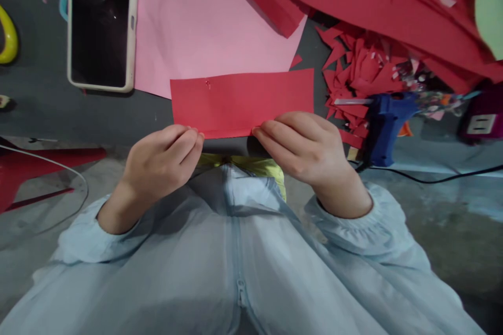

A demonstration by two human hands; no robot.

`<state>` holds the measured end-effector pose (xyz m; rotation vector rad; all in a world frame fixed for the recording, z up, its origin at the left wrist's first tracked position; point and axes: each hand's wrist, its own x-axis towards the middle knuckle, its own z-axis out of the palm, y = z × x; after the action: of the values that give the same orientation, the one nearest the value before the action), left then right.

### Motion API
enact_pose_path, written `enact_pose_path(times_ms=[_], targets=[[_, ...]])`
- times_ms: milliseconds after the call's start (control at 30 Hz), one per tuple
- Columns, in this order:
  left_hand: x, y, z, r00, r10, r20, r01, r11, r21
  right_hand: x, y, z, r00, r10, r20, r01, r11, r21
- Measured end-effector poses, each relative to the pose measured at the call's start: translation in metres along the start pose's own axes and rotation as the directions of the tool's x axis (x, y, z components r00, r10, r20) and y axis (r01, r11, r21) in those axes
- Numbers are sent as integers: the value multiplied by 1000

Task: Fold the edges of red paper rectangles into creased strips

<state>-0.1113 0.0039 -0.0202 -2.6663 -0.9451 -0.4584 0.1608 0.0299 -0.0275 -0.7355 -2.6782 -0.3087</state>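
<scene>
A rectangular piece of red paper (243, 102) lies across the table's near edge, its far side overlapping a large pink sheet (208, 15). My left hand (163, 159) pinches the paper's near edge left of its middle, fingers pressed together. At the same edge, further right, my right hand (304, 146) grips the paper between thumb and fingers. The near edge between the hands looks slightly turned up in a narrow strip. A small mark shows near the paper's far left part. My thumbs are mostly hidden.
A phone (100, 21) lies at the left, beside a yellow scissor handle (8, 36). Red paper scraps (357, 68) are heaped at the right, near a blue glue gun (387, 125) with a black cord. Folded red strips (271, 2) rest on the pink sheet. A red stool (35, 172) stands below left.
</scene>
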Motion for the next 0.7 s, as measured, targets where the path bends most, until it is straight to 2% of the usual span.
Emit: enact_pose_path(times_ms=[167,300,433,567,700], targets=[[3,8,-9,993,-54,103,52,998,19,2,-1,-6,994,57,92,-60,998,33],[14,26,-12,973,-189,132,180,981,73,1,-9,-11,986,98,133,-97,995,-18],[28,48,-1,979,-185,81,190,980,-54,-3,-21,-13,977,176,117,-169,983,-67],[38,63,14,989,-139,47,143,983,-111,-13,-27,-13,967,242,87,-239,970,-38],[38,63,19,992,-120,45,124,987,-106,-30,-19,-17,902,431,28,-431,902,6]])
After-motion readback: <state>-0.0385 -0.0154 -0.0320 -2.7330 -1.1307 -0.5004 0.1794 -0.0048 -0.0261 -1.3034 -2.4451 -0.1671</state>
